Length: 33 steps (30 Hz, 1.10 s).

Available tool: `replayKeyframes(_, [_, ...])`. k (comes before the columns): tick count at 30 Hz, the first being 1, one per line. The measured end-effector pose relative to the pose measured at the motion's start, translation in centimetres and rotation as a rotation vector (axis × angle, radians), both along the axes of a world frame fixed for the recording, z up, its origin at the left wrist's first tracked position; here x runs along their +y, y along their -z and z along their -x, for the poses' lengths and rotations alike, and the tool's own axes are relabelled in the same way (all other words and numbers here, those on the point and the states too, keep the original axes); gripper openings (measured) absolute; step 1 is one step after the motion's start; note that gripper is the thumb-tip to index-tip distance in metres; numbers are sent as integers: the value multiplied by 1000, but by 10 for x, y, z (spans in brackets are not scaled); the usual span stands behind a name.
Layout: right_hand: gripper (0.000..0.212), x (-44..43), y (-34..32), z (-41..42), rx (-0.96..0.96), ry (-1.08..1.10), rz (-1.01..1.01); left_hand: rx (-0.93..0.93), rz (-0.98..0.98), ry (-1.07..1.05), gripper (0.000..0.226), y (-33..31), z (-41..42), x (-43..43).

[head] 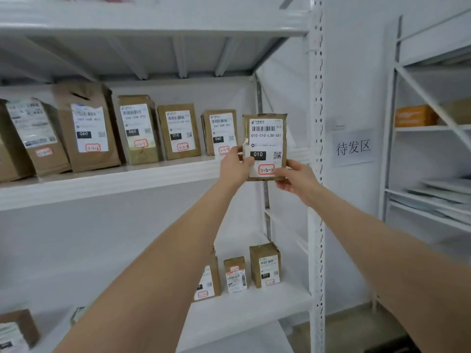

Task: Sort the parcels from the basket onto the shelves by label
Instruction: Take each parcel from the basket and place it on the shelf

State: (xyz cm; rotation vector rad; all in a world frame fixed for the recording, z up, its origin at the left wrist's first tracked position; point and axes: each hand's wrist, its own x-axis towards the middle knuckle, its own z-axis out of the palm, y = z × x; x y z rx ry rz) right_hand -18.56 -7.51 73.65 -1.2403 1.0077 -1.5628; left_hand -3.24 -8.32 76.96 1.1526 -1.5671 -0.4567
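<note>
The parcel (pixel 265 138), a flat brown packet with a white label, is held up at the right end of the middle shelf (pixel 122 184), just right of the last packet in the standing row (pixel 179 131) and close to the perforated white upright (pixel 316 138). Whether its bottom edge rests on the board cannot be told.

Both bare forearms reach up and forward from the lower corners and converge on it. The left hand (pixel 235 164) grips the lower left edge, thumb laid on the label beside the black "010" block and fingers curled round the edge. The right hand (pixel 295 179) grips the lower right corner, thumb across the label by the red-boxed handwritten mark, with the other fingers curled under and behind the packet, mostly hidden.

The parcel stands upright with its long axis vertical and its label facing the camera, barcode at the top and "010-010-L30-551" readable below it.

The row of brown parcels to its left stands upright, labels facing out, marked "060" or "010". On the shelf below, three smaller labelled parcels (pixel 265 266) stand near the right end. Right of the upright, a paper sign (pixel 353 147) with three Chinese characters is fixed to the wall, and a second white rack (pixel 397 154) holds an orange box (pixel 413 115).
</note>
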Motion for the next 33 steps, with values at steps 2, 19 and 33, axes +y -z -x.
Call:
replayKeyframes(2, [34,-13,-13,12,18,16,37,-3,28,-24,38,-14,15,-8])
replayKeyframes(19, [40,-126,-67,42,590,313,199,-75,10,-283,25,-71,59,-98])
replayKeyframes(33, [39,-141,-54,44,810,426,224,-186,-129,-169,59,-77,55,-115])
